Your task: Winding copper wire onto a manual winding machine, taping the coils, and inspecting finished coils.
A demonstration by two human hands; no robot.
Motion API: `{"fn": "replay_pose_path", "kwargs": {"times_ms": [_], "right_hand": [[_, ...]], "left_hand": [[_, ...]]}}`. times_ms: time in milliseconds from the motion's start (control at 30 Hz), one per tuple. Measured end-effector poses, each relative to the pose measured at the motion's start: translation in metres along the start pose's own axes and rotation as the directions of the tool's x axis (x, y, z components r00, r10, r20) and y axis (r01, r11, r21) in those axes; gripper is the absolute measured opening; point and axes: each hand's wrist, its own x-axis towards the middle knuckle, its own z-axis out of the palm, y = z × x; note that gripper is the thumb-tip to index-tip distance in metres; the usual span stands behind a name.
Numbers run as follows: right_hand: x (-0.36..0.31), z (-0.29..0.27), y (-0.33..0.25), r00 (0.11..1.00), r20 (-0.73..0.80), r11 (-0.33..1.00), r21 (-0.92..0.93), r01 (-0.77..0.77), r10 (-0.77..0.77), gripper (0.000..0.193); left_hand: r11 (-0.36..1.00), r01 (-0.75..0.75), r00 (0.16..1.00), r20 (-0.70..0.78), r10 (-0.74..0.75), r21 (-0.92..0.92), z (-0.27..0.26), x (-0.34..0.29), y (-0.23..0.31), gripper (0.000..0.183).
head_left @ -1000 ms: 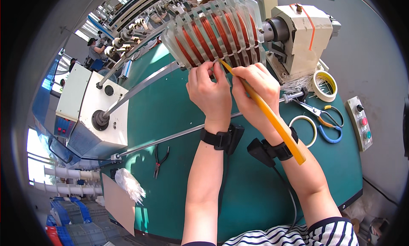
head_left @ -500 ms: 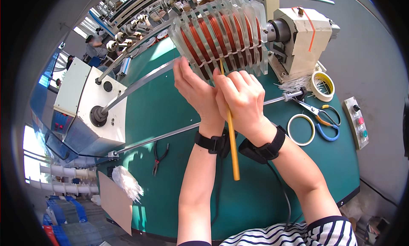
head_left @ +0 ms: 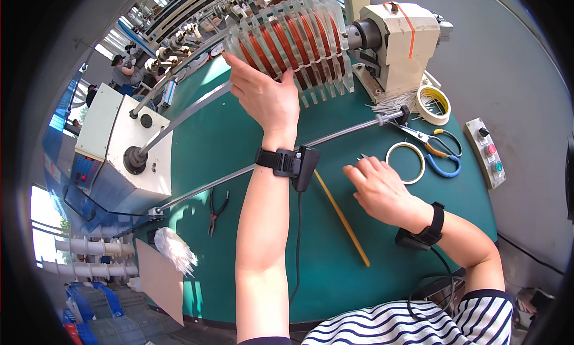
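Observation:
A wound coil [head_left: 287, 46] of reddish-brown wire, divided by clear plastic plates, is mounted at the far middle. My left hand [head_left: 263, 97] is at its lower left end, thumb against the near underside and fingers along the end plate. Lower down at the right, my right hand [head_left: 385, 192] is over the table with its fingers curled. Small metal tips stick out beyond those fingers; the rest of that tool is hidden. A yellow stick [head_left: 342, 218] lies on the green table, between my forearms and apart from both hands.
Beside my right hand are a tape ring [head_left: 405, 182], scissors [head_left: 443, 157] and a tape roll [head_left: 433, 104]. A button box [head_left: 485, 153] is at the right edge. Pliers [head_left: 215, 212] and a bundle of white ties [head_left: 174, 249] lie left. A metal rod [head_left: 341, 133] crosses the table.
My right hand has let go of the yellow stick, which now lies on the table, and has moved down and right. My left hand stays at the coil, its thumb now against the underside.

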Motion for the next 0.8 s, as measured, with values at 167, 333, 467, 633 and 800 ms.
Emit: {"fn": "replay_pose_path", "kwargs": {"times_ms": [167, 333, 467, 633, 800], "right_hand": [[-0.011, 0.004, 0.028, 0.99, -0.03, 0.983, -0.123, -0.137, 0.134, 0.026], [-0.008, 0.011, 0.037, 0.994, -0.032, 0.955, -0.276, -0.107, 0.102, 0.012], [-0.001, 0.001, 0.037, 0.931, -0.234, 0.959, 0.103, -0.264, 0.282, 0.006], [0.025, -0.022, 0.052, 0.791, 0.079, 0.496, 0.739, -0.455, 0.607, 0.022], [0.064, -0.048, 0.046, 0.763, 0.221, 0.22, 0.876, -0.429, 0.607, 0.028]], "left_hand": [[1.0, 0.013, 1.0, 0.001, -0.013, 0.016, -0.003, 0.0, 0.003, 0.106], [1.0, -0.001, 1.0, -0.002, 0.001, 0.022, -0.006, 0.001, 0.003, 0.105], [0.996, -0.081, 0.997, -0.011, 0.08, -0.044, -0.012, 0.0, -0.018, 0.099], [0.979, -0.061, 0.998, 0.016, 0.066, -0.195, -0.024, -0.025, -0.044, 0.075], [0.943, 0.15, 0.966, 0.246, -0.075, -0.298, -0.011, -0.055, -0.072, 0.033]]}}
